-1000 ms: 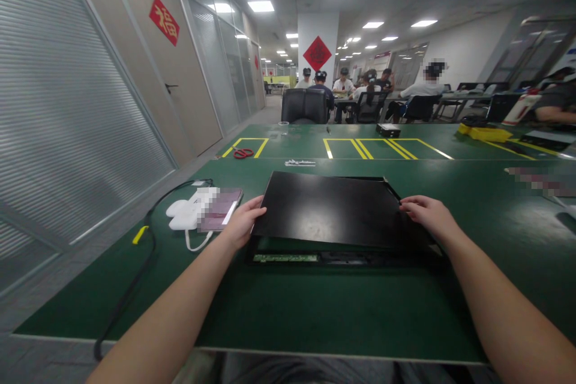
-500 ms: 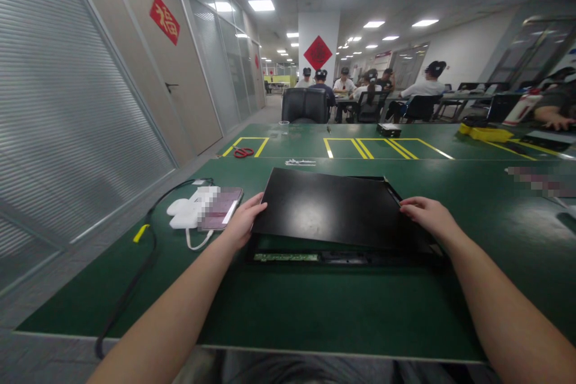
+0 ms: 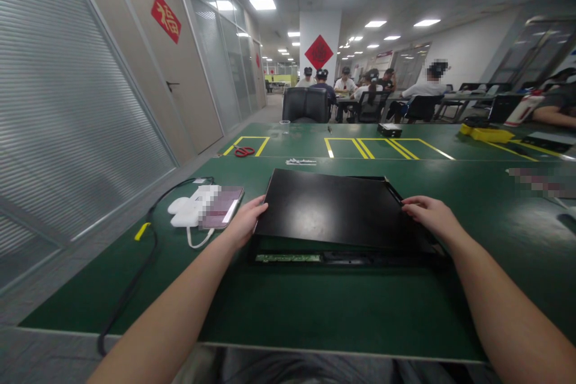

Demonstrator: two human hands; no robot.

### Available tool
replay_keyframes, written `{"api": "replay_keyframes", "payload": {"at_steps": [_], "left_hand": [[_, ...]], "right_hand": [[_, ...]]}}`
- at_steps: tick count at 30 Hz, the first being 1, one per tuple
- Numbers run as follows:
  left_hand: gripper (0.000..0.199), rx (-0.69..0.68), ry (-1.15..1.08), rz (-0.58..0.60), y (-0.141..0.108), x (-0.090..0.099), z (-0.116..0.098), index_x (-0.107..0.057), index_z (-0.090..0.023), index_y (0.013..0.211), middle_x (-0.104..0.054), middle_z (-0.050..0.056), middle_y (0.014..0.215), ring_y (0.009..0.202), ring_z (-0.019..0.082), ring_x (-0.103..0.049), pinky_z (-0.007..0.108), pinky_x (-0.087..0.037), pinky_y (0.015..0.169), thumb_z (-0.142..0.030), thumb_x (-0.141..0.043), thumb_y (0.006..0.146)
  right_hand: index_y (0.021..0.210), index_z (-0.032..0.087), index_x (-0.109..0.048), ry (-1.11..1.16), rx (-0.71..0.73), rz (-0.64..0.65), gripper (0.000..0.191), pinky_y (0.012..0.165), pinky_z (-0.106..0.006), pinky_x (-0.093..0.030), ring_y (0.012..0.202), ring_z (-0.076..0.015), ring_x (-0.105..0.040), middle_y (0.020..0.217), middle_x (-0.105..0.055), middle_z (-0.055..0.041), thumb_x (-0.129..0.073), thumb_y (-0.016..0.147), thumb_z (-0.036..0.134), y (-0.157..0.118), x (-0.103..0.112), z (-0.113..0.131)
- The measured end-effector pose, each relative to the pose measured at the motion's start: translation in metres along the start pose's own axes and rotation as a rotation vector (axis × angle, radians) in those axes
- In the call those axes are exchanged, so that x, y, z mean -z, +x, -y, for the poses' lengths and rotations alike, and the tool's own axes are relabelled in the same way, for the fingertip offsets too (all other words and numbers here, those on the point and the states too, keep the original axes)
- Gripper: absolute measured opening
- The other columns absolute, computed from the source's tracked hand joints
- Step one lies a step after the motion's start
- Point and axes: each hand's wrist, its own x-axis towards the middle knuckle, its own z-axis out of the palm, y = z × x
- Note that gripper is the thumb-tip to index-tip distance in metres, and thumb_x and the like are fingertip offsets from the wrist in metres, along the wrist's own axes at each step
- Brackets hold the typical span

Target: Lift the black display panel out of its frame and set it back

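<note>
A flat, glossy black screen panel (image 3: 328,207) lies tilted over a shallow black frame (image 3: 373,258), its left side raised higher. Along the frame's near side a strip of green circuit board (image 3: 288,258) shows. My left hand (image 3: 247,219) grips the panel's left edge, thumb on top and fingers underneath. On the other side, my right hand (image 3: 425,211) is closed in a pinch at the panel's right edge, close against the frame's rim. The fingertips there are partly hidden. Most of the frame's inside is covered by the panel.
Left on the green table (image 3: 337,312) are a phone (image 3: 225,207), a white device with a cable, and a black cord (image 3: 155,246). Farther off lie red scissors (image 3: 244,152), a small white tool (image 3: 301,162), a clear cup (image 3: 284,126) and a black box (image 3: 389,130). Several people sit beyond.
The view has shifted very slightly. Both hands keep their hold, and the panel stays tilted over the frame with hardly any movement.
</note>
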Motion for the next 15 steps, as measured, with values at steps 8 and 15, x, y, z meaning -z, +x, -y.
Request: {"api": "replay_keyframes", "payload": {"at_steps": [8, 15], "left_hand": [[0.054, 0.008, -0.001, 0.058, 0.0022, 0.0034, 0.0012, -0.069, -0.015, 0.136, -0.081, 0.011, 0.113, 0.103, 0.026, -0.078, 0.034, -0.063, 0.088, -0.002, -0.064, 0.084], [0.051, 0.016, -0.021, 0.076, 0.0042, 0.0070, 0.0033, -0.068, -0.012, 0.134, -0.081, 0.014, 0.110, 0.092, 0.024, -0.080, 0.031, -0.064, 0.080, -0.002, -0.066, 0.084]], "right_hand": [[0.100, 0.024, -0.079, -0.013, -0.013, 0.008, 0.037, 0.078, -0.035, -0.058, 0.084, -0.0237, -0.072, 0.090, -0.079, -0.0086, -0.069, 0.074, 0.048, -0.0017, 0.0005, 0.0042], [0.101, 0.025, -0.080, -0.051, -0.040, -0.007, 0.036, 0.078, -0.036, -0.057, 0.084, -0.0237, -0.072, 0.089, -0.078, -0.0080, -0.069, 0.074, 0.047, -0.0037, 0.0004, 0.0075]]}}
